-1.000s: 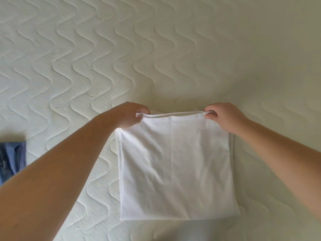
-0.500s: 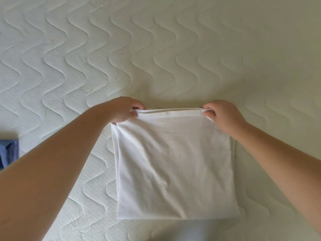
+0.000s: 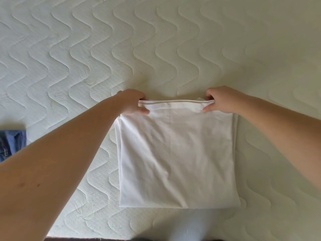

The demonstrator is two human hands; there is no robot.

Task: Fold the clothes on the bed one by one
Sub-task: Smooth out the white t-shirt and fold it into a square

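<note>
Where each grip pinches, white garment [image 3: 177, 153]'s far corners.

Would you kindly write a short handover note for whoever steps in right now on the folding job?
Left hand: pinches the far left corner of the white garment.
Right hand: pinches the far right corner, that edge lifted slightly.
The white garment lies on the mattress, already folded into a rough square.
A blue garment lies at the left edge of the view; whether it is folded cannot be told.
Left: probably finish this fold, then check the blue one.
</note>
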